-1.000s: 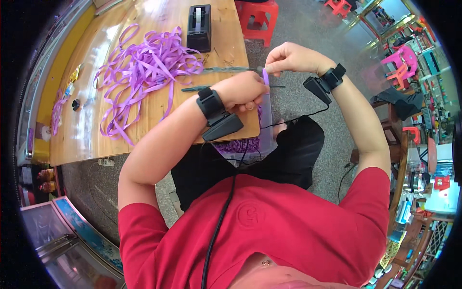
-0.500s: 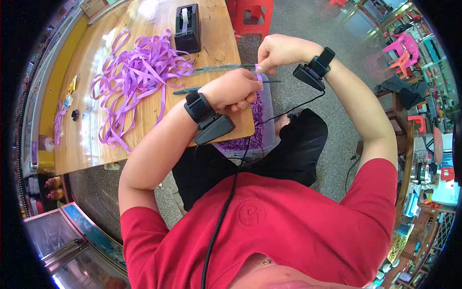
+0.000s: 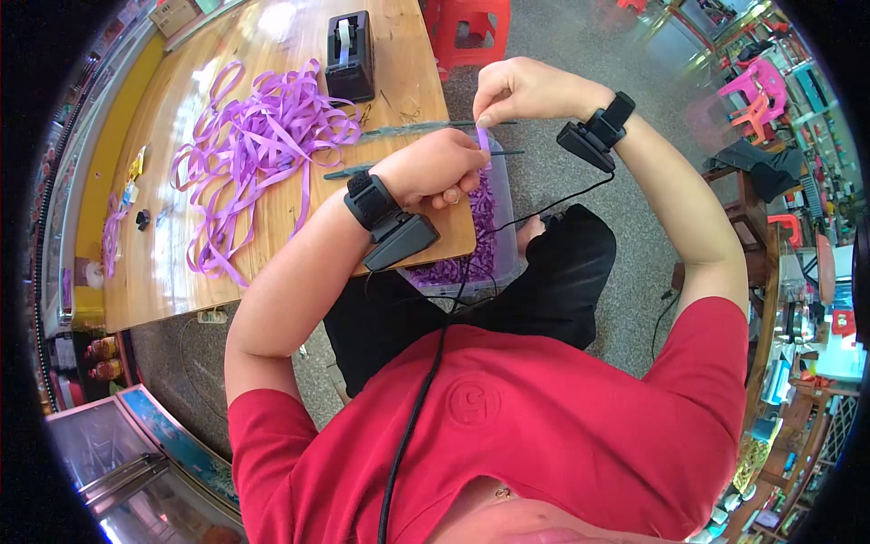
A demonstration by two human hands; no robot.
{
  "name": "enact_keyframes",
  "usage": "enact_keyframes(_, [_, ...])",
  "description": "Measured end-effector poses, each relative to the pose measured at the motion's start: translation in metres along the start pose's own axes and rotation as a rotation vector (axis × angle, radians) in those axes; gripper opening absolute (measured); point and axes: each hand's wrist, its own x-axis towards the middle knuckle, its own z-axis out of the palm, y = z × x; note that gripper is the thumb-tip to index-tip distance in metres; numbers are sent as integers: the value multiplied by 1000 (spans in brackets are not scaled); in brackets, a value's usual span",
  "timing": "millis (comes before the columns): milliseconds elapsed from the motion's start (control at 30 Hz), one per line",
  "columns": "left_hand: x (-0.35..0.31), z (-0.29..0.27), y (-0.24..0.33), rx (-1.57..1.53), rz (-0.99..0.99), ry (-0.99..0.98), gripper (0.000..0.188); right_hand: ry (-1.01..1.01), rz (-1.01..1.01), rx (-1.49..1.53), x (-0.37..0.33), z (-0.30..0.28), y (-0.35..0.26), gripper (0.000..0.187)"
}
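Beyond the table's right corner, a short stretch of purple ribbon [image 3: 483,139] runs between my two hands. My left hand [image 3: 437,169] is closed, pinching the ribbon's lower part between thumb and forefinger, with the other fingers curled. Just above and to the right, my right hand [image 3: 517,91] pinches the ribbon's upper end. Two thin dark strips, a far one [image 3: 408,130] and a near one [image 3: 346,171], lie across the table and jut past its edge beside my hands. Below them, a clear plastic bin [image 3: 509,227] holds many small purple ribbon pieces [image 3: 453,270].
A loose heap of purple ribbon [image 3: 272,136] covers the middle of the wooden table [image 3: 399,27]. A black tape dispenser [image 3: 351,68] stands behind it. Past the table is a red plastic stool [image 3: 471,32]. A black cable [image 3: 553,201] trails from my right wrist.
My right hand has shifted slightly up and to the left, still pinching the ribbon. My left hand has barely moved.
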Motion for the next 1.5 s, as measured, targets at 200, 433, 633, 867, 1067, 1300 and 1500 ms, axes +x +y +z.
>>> enact_keyframes(200, [-2,2,-5,-61,-2,-6,21,-245,-7,-251,10,9,-14,25])
enact_keyframes(433, [5,-2,-10,-26,25,-13,24,-230,-223,-173,11,21,18,29])
enact_keyframes(633, [6,-5,3,-31,52,-20,23,243,144,837,-52,50,61,50])
enact_keyframes(867, [-1,2,-5,-30,7,12,20,383,-39,1696,-57,161,50,61])
enact_keyframes(1067, [-5,14,-7,6,85,-3,18,583,-87,2066,-58,198,18,57])
enact_keyframes(1300, [7,-6,-14,-29,82,-10,32,912,202,1835,-170,200,25,43])
enact_keyframes(1500, [16,-12,-17,34,124,-55,30,1114,258,1835,-215,205,3,38])
